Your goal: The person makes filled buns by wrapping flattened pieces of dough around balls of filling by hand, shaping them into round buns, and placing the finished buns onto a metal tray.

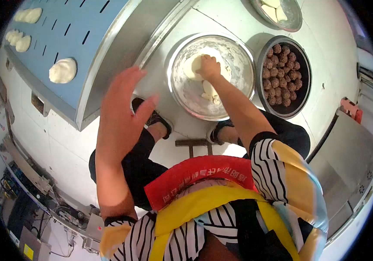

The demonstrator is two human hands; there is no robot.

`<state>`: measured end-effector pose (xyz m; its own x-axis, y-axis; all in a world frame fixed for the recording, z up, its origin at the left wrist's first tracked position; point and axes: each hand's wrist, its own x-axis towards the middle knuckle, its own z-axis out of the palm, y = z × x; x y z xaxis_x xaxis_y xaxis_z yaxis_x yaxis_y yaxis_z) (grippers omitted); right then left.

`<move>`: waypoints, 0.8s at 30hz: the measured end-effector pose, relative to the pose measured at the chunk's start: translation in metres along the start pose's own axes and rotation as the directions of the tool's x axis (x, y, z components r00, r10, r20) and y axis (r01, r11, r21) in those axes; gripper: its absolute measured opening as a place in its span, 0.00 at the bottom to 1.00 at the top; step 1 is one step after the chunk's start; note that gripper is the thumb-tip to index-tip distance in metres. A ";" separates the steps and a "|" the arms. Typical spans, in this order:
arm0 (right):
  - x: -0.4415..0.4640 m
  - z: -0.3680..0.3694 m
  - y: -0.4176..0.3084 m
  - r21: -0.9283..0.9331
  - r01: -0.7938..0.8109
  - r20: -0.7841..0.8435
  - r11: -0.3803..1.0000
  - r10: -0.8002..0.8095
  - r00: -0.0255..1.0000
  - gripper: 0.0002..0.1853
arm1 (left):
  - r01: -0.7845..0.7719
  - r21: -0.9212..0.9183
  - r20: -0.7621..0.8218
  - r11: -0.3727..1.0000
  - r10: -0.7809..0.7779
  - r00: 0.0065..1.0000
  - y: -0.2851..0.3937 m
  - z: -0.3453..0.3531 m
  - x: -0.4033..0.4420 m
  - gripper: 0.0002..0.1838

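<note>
My right hand (208,67) reaches into a wide metal bowl (180,93) dusted with flour, its fingers on a pale dough piece (193,67). Smaller dough bits (210,91) lie below it in the bowl. My left hand (125,102) is raised between the blue surface and the bowl, with fingers apart and nothing in it; it looks slightly blurred. To the right of the bowl, a dark round pan (306,82) holds several brown balls (282,76).
A blue slotted surface (71,32) at the upper left bears a white dough lump (63,71) and several others (23,42). Another metal bowl (293,24) with pale dough pieces (275,11) stands at the top right. A steel counter (340,152) is at the right.
</note>
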<state>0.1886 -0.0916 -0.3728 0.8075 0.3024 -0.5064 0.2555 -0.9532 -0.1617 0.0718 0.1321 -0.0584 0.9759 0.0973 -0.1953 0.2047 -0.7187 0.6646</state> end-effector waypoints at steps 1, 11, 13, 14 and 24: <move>0.003 0.002 -0.006 -0.053 -0.061 -0.006 0.997 0.061 0.998 0.38 | 0.002 -0.002 0.021 1.000 -0.002 1.000 0.001 -0.001 0.001 0.25; -0.044 0.029 -0.011 -0.259 0.534 -0.020 0.805 -0.557 0.830 0.09 | -0.048 0.012 0.045 0.999 0.048 0.998 -0.001 -0.001 0.002 0.24; -0.060 0.016 -0.007 0.099 0.473 0.019 0.876 -0.477 0.879 0.09 | -0.068 0.016 0.024 0.998 0.068 0.997 -0.002 0.000 0.005 0.24; -0.057 0.003 0.001 0.150 0.396 0.148 0.906 -0.417 0.897 0.11 | -0.030 0.005 0.025 1.000 0.030 0.999 0.002 0.000 0.007 0.25; -0.202 -0.269 -0.007 0.983 0.178 -0.184 -0.045 -0.241 0.953 0.21 | 0.074 -0.976 0.048 -0.206 0.128 0.991 0.066 0.059 0.022 0.48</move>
<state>0.1666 -0.1461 -0.0419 0.8055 0.5179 -0.2880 -0.3901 0.0977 -0.9156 0.1026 0.0464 -0.0611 0.9893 -0.0285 -0.1428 0.1036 0.8270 0.5526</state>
